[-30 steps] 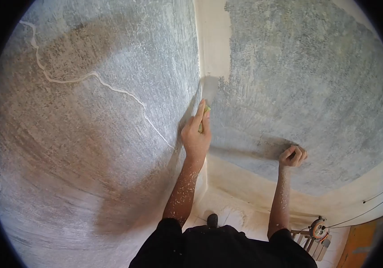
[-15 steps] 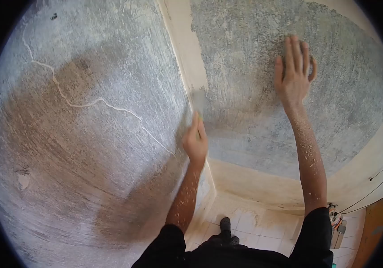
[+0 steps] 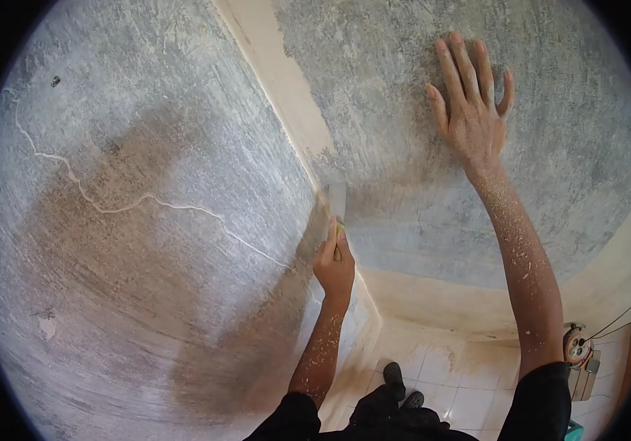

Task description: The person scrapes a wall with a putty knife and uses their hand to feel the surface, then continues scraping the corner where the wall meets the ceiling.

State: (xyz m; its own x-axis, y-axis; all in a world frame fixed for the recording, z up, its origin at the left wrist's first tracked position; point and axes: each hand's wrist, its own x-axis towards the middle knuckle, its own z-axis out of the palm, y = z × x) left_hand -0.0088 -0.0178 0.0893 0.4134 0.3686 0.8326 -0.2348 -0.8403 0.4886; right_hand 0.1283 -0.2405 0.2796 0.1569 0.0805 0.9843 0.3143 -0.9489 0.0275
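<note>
A scraper (image 3: 337,200) with a flat metal blade and a greenish handle is in my left hand (image 3: 335,270), whose fingers wrap round the handle. Its blade is at the wall corner, near the edge of a strip of cream paint (image 3: 297,92). My right hand (image 3: 473,121) lies against the grey, rough right wall (image 3: 396,95), fingers spread and holding nothing. Pale flakes cover both forearms.
The left wall (image 3: 132,294) has a long white wavy crack line (image 3: 146,197). Below are a tiled floor (image 3: 470,404), my dark shoes (image 3: 394,378) and a round cable reel (image 3: 576,345) with cords at the lower right.
The scraper and my left hand have moved down along the corner in view. My right hand has shifted slightly up and left, its fingers more spread. The whole view has shifted too.
</note>
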